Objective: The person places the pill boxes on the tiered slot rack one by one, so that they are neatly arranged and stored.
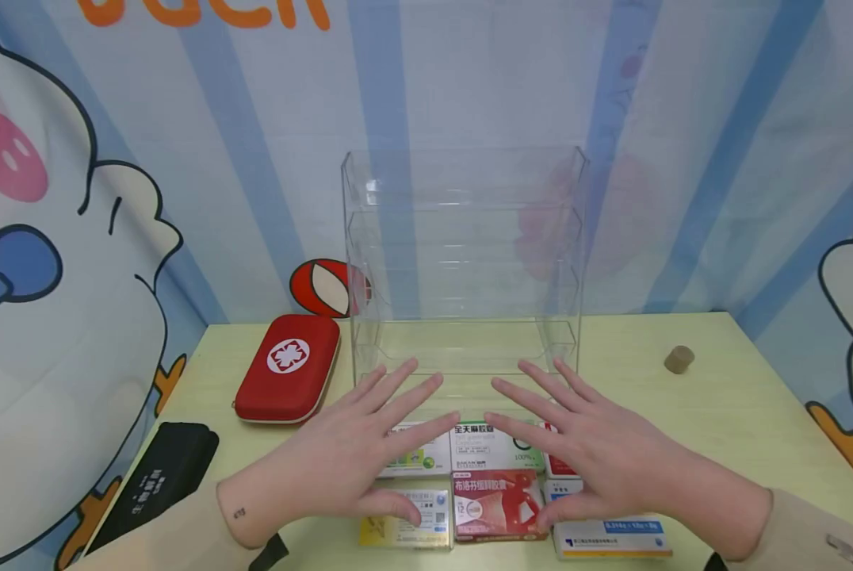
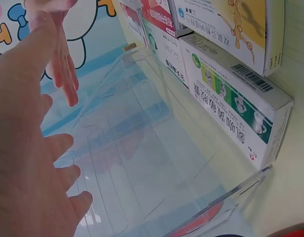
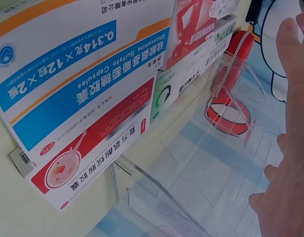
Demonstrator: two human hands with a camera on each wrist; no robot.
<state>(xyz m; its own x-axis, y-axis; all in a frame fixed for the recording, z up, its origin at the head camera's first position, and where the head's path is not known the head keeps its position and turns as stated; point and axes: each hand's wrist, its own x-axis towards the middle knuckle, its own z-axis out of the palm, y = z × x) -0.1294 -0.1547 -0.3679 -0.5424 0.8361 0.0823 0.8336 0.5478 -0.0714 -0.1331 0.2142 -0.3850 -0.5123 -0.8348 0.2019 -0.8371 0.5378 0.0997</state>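
Observation:
Both hands hover with fingers spread above several medicine boxes near the table's front edge. My left hand (image 1: 351, 448) is over the boxes on the left, among them a yellow-and-white box (image 1: 408, 519); it holds nothing. My right hand (image 1: 605, 452) is over the right-hand boxes, including a blue-and-white box (image 1: 612, 538), and is likewise holding nothing. Between the hands lie a red-and-pink box (image 1: 498, 505) and a white-and-green box (image 1: 494, 448). The right wrist view shows a red-and-white capsule box (image 3: 97, 148) beside the blue-and-white one. Behind the boxes stands a clear tiered acrylic rack (image 1: 465, 309).
A red first-aid case (image 1: 288, 369) with a white emblem lies left of the rack. Further forward at the left edge is a black pouch (image 1: 157, 480). A small brown cylinder (image 1: 679, 359) sits at the right. A printed cartoon curtain (image 1: 255, 159) hangs behind the table.

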